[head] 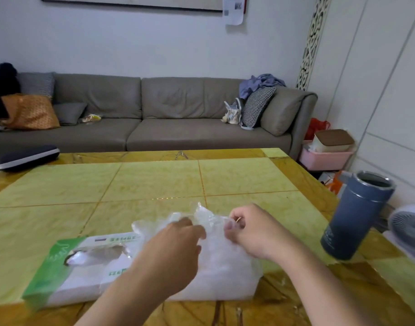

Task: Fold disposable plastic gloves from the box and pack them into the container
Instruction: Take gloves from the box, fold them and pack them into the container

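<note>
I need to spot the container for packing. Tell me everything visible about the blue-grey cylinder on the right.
The blue-grey cylinder is a tall flask-like container with a matte body, a silvery metal rim and an open top, no lid visible. It stands on the table near its right edge, leaning in this wide-angle view. Nothing touches it.

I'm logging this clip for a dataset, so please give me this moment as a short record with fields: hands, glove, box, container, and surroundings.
left hand: pinches the plastic glove
right hand: pinches the same glove at its other side
glove: crumpled, clear, held just above the table
glove box: green and white, lying flat on the table, torn open on top
container: grey-blue tumbler, lid off, upright at the table's right edge
surroundings: dark case on the table's far left; grey sofa behind
</note>
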The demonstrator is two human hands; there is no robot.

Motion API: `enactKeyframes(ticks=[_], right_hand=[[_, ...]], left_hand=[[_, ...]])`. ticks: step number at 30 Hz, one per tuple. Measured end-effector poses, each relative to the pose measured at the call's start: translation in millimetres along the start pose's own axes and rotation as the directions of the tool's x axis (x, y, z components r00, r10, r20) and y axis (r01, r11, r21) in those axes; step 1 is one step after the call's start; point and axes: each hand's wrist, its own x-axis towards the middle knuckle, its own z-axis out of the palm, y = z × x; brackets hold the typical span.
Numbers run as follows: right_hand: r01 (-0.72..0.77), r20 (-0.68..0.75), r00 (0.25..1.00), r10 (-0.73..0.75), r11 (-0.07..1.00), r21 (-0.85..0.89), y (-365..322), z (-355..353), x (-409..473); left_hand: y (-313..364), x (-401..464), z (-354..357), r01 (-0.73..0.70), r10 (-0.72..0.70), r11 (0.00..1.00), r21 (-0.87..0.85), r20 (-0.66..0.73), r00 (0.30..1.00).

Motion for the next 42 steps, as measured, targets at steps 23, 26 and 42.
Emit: enactKeyframes(ticks=[23,26,42], right_hand=[[0.062,-0.241,0.952,-0.187,0.893,-0.446,-26.6,11.4,-9.0],[0.163,-0.132,0.969,-0.211,0.939,-0.304,-37.4,19.9,-14.7],[0.041,0.208,0.975,0.073,0.866,-0.499,-32.3,38.1,-7.7]], left_hand=[[0.4,28.0,8.8,0.004,-0.083,0.975,0.221,0.348,0.934],[-2.6,29.2,12.0,0.01,-0.084,0.979,0.202,0.361,0.929],[7.7,13.2,0.0,-0.126,-0.004,0.89,0.438,0.284,0.959]])
